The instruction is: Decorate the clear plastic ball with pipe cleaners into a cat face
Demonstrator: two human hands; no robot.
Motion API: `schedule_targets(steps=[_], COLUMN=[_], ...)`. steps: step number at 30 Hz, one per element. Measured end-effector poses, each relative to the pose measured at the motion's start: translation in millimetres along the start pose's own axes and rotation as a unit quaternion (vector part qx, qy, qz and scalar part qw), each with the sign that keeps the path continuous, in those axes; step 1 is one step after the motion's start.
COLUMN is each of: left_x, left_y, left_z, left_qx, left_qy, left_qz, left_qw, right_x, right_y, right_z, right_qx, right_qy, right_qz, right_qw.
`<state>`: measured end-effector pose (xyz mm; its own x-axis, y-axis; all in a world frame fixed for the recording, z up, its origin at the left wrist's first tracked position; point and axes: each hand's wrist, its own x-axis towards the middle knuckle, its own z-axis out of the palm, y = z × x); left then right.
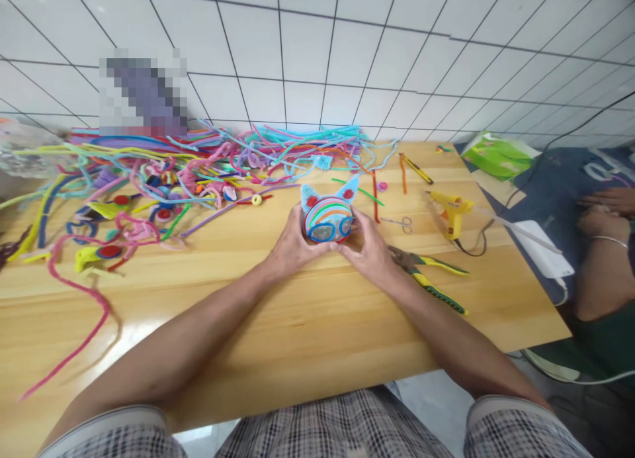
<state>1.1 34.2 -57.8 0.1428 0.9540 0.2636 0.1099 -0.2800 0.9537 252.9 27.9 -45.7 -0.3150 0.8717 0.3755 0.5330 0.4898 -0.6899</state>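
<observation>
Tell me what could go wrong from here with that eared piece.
Squeezed too hard between the left hand and right hand, the eared piece might bend out of shape. The pliers lie close by the right forearm, so a sideways sweep could knock them. The cord of the glue gun loops over the table; a snag might drag the gun.

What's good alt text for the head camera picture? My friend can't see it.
A person's left hand and right hand hold a striped craft with pointy blue ears at a wooden table. Tangled fuzzy stems spread leftward; pliers and a yellow glue gun are to the right.
</observation>
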Motion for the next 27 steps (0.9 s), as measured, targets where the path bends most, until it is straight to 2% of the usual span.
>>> schedule_targets(steps=[7,12,19,23,27], left_x=[-5.0,-5.4,-4.3,-3.9,-5.4], left_y=[-0.9,-0.4,5.2,2.0,1.1], left_z=[0.2,1.8,1.8,2.8,4.2], left_qx=[-0.019,-0.046,-0.086,-0.069,-0.021], left_qy=[-0.020,0.002,0.013,0.015,0.011], left_qz=[0.007,-0.014,-0.038,-0.036,-0.018], left_qw=[1.000,0.999,0.996,0.997,1.000], right_x=[-7.7,-8.2,-4.0,-3.0,-3.6], right_y=[2.5,3.9,2.8,3.5,2.1], right_z=[5.4,5.8,3.8,5.3,2.8], right_qx=[0.047,0.069,0.043,0.049,0.035], right_qy=[0.011,0.010,-0.007,-0.005,0.001], right_qz=[0.004,0.007,0.033,0.039,0.017], right_qw=[0.999,0.998,0.999,0.998,0.999])
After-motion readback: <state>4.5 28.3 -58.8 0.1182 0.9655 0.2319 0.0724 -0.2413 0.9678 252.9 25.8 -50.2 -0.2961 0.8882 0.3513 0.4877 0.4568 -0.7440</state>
